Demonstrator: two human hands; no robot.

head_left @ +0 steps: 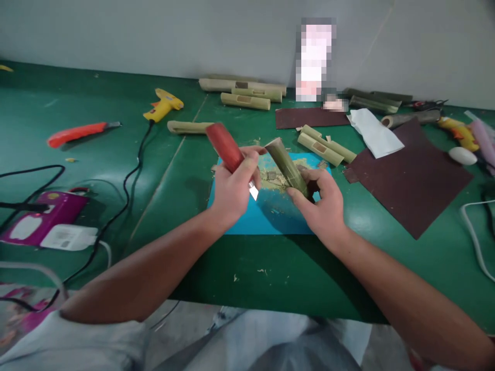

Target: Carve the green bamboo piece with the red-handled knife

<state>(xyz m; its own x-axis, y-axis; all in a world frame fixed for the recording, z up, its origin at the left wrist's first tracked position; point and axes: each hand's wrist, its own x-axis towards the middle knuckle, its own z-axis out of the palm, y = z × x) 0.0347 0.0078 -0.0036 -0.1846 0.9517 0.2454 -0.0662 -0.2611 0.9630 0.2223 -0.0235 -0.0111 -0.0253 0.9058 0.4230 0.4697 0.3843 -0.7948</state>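
Observation:
My left hand (236, 185) is closed around a carving knife with a thick red handle (225, 148); its short angled blade points down toward me. In my right hand (323, 198) is a green bamboo tube (286, 165), gripped at its lower end and tilted with the upper end leaning left. The blade and the tube are apart. Beneath both hands lies a blue sheet (247, 220) strewn with bamboo shavings (270, 178). Just beyond my right hand rest pale bamboo pieces (319, 147) with cut-out windows.
More bamboo tubes (245, 101) lie along the wall. To the left are a yellow glue gun (164, 103), a red-handled cutter (79, 135) and a purple power strip (50, 214) with cords. Brown sheet material (412, 180) and white paper (375, 133) lie right.

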